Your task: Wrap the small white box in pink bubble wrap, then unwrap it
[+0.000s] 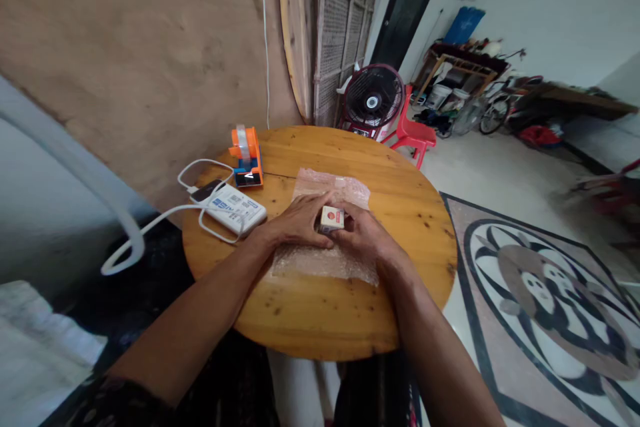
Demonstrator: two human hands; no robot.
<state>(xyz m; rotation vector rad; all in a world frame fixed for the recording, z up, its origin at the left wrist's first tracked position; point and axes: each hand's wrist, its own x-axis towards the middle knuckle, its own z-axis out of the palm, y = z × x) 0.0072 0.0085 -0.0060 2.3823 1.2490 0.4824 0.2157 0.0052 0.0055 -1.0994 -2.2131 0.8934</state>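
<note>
A small white box [332, 217] with red print stands at the middle of a sheet of clear bubble wrap [325, 263] on the round wooden table [310, 320]. My left hand [304, 219] curves round the box's left side, its thumb and fingers spread round it. My right hand [361, 230] is at the box's right side, with fingers bent against it. The wrap lies flat under both hands, its far end showing beyond them.
An orange and blue tape dispenser [247, 157] stands at the table's far left. Nearer, a white power bank [237, 210] lies with a looped white cable. Beyond the table are a fan [374, 99] and a red chair [413, 130].
</note>
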